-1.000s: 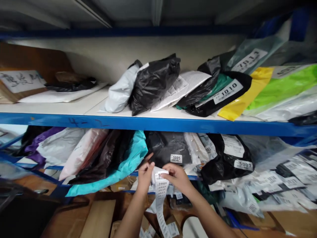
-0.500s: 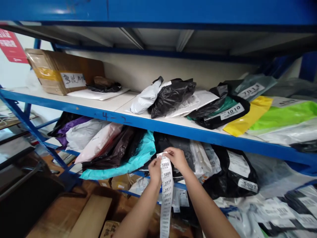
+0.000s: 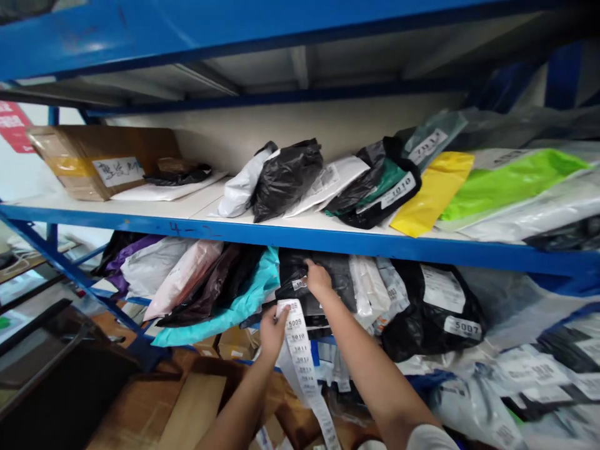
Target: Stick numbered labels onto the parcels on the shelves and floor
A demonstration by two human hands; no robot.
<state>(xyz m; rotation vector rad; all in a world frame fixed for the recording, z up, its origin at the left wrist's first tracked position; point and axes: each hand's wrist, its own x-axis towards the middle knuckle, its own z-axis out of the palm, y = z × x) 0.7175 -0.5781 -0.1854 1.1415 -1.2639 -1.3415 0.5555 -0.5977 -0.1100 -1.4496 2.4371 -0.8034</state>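
Blue steel shelving rack with pale boards; landmark taken as the blue shelf beam (image 3: 328, 240) running across the middle of the view. Just below the beam, the right hand (image 3: 317, 279) was pressed against a dark grey parcel bag (image 3: 328, 281), fingers curled down on a small white number label (image 3: 299, 284) at the bag's face; whether the label was pinched or only pressed could not be told. Lower still under the beam, the left hand (image 3: 272, 330) held the top of a long white label strip (image 3: 300, 356), thumb and fingers closed narrowly on its upper end; printed numbers 5009, 5010, 5011 ran down it, and the strip hung past the forearms toward the floor. Below the beam to the left lay a teal mailer (image 3: 244, 300), a pink one (image 3: 182, 278), and a purple one (image 3: 124, 253); to the right, a black bag marked 5007 (image 3: 435, 306). Above the beam rested a black bag (image 3: 284, 178), a white mailer (image 3: 239, 187), a bag marked 1010 (image 3: 384, 197), yellow (image 3: 431, 194) and green (image 3: 506, 184) mailers, and at far left a cardboard box (image 3: 94, 159) with a handwritten label. Cardboard lay on the floor beneath the rack.
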